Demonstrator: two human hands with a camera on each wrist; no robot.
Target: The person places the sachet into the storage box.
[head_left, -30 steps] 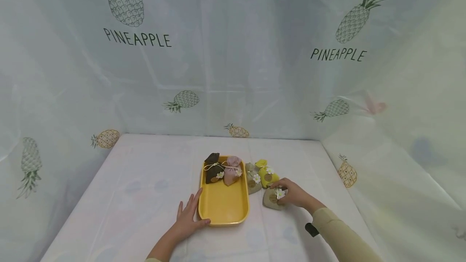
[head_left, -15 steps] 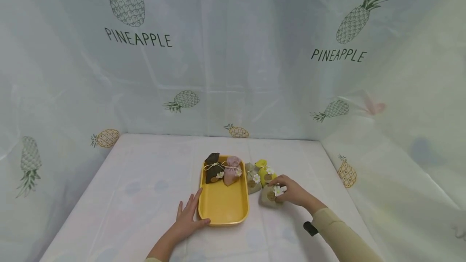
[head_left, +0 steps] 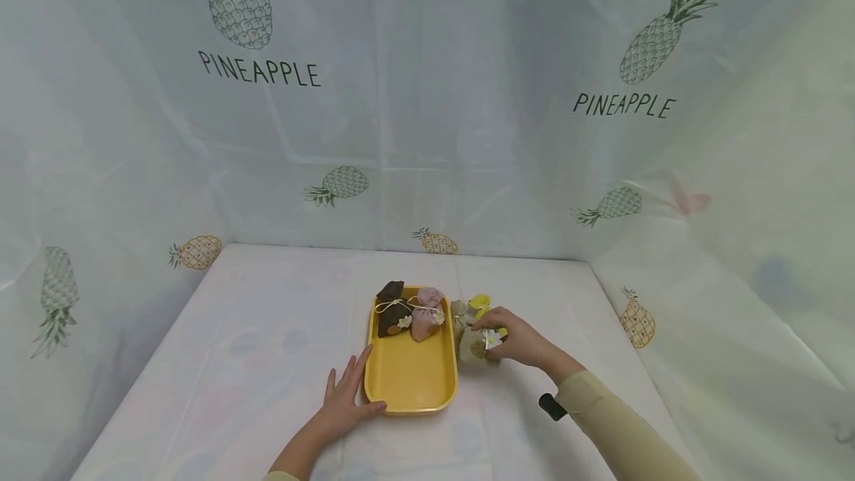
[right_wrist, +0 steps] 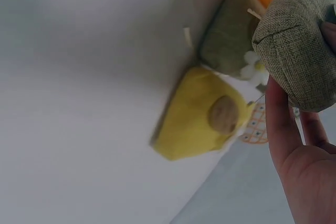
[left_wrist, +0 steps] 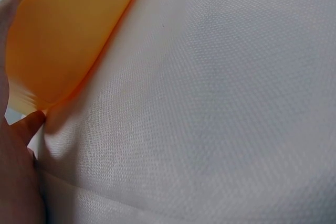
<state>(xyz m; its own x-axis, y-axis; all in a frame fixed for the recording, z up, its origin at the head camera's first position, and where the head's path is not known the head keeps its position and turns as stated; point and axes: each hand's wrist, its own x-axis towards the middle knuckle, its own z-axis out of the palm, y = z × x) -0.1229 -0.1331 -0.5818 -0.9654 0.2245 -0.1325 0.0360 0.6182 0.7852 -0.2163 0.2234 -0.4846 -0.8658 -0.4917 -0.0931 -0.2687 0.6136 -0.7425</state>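
A: Lifting that beige pouch [head_left: 476,345] w/ the right hand [head_left: 514,340] – fingers are curling round it and pinching near the tied neck, by the little white flower. It's hanging just right of the yellow tray [head_left: 410,384], beside the rim, in front of the green pouch [right_wrist: 228,40] and the yellow pouch [right_wrist: 202,114] on the tabletop [head_left: 267,332].

B: Any tips for doing it well?

A: My guess: keeping the pinch at the neck is working, since soft cloth is sagging below the grip. It's prob worth raising it enough to clear the tray rim, and not dragging it across the two neighbours, which are sitting v. close.

B: Where's free room in the tray?

A: Near half is bare. Brown pouch [head_left: 391,309] and pink pouch [head_left: 426,313] are taking the far end, touching each other.

B: And the left hand [head_left: 344,399]?

A: Lying flat on the tabletop at the tray's near left corner, fingers straight, thumb touching the front rim – holding nothing, just steadying it, I'd say.

B: Right arm pose?

A: Forearm is reaching in from the lower right, sleeve [head_left: 621,429] down to the wrist, palm facing left toward the tray.
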